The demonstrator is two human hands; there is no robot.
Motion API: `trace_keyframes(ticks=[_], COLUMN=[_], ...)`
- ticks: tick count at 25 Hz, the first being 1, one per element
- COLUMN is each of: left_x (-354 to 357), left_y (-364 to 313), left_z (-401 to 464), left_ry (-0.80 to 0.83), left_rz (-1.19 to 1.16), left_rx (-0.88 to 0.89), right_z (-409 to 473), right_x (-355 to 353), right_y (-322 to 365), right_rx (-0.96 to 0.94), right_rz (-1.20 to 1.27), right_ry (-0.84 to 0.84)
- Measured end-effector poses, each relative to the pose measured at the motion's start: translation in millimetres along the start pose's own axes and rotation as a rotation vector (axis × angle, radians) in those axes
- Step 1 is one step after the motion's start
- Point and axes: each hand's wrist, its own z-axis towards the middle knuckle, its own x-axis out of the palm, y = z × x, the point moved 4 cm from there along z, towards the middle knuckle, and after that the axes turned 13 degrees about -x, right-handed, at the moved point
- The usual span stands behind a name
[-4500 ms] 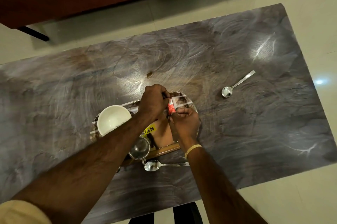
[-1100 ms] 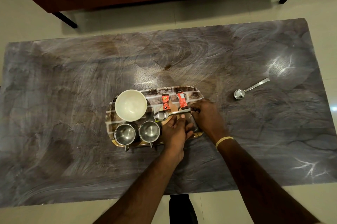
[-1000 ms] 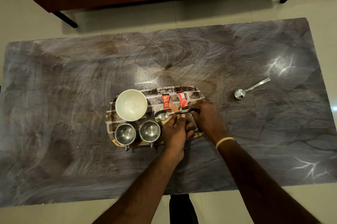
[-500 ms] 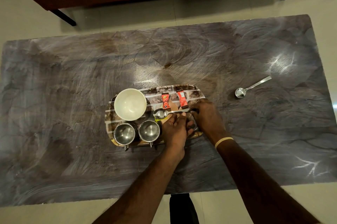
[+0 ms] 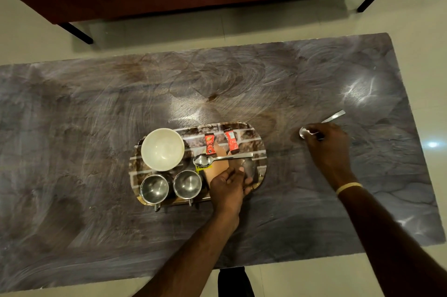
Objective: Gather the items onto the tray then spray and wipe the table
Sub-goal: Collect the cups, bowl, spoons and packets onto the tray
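Trouble maybe coming: losing the far spoon, thin and shiny and lying flat on the table well apart from the tray, by pinching it badly and letting it slide out and clatter down. Also maybe bumping the two red packets or the other spoon while carrying it over, since the tray is getting full. Reaching out with the right hand, curling the fingers down over the middle of the far spoon and touching it; not showing whether squeezing it tight or only touching. Pressing the left hand on the near right part of the tray, fingers loosely bent, holding nothing that shows. Keeping on the tray a white bowl, looking empty, and two steel cups side by side, looking empty too. Not yet spraying or wiping.
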Motion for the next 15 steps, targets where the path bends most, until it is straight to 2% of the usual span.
trace_keyframes(ticks=[4,7,9,12,15], left_x=[16,22,21,16,14], left_y=[6,9,7,3,2], left_z=[0,1,1,2,5], left_ry=[0.001,0.003,-0.002,-0.012,-0.018], left_rz=[0.028,0.059,0.077,0.074,0.075], left_rx=[-0.005,0.005,0.016,0.022,0.016], right_z=[12,4,-2,-5,1], right_x=[-6,14,25,42,58], right_y=[-25,-24,-25,-30,-34], right_rx=[0.079,0.276,0.516,0.873,1.049], right_rz=[-0.040,0.005,0.154,0.521,0.711], right_ry=[0.038,0.002,-0.093,-0.297,-0.402])
